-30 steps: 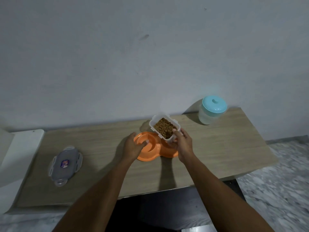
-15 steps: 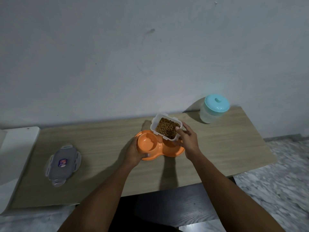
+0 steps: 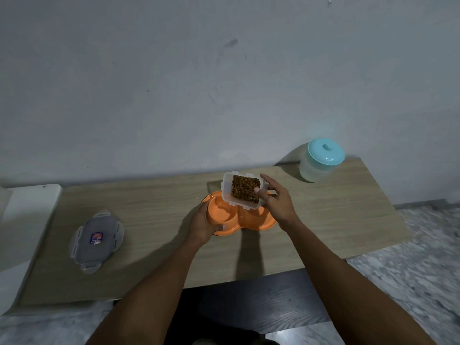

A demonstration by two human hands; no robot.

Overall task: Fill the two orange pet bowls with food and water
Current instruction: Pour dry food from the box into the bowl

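right hand (image 3: 276, 205): grips the right wall of the clear food container (image 3: 242, 191), thumb on its rim, holding it tilted above the bowls.
left hand (image 3: 202, 226): clasps the near-left rim of the orange pet bowls (image 3: 263, 225), which sit mid-surface (image 3: 336, 220) with the left well empty.
handling: light, stiff plastic, probably slick. the loose kibble (image 3: 245, 189) may rush out, so a side-wall grip suits.
change: the container is tipped steeper than half a second ago.

The wooden table (image 3: 336, 220) carries the orange double bowl (image 3: 251, 220), a grey lid (image 3: 97, 241) and a teal-lidded jar (image 3: 316, 168).
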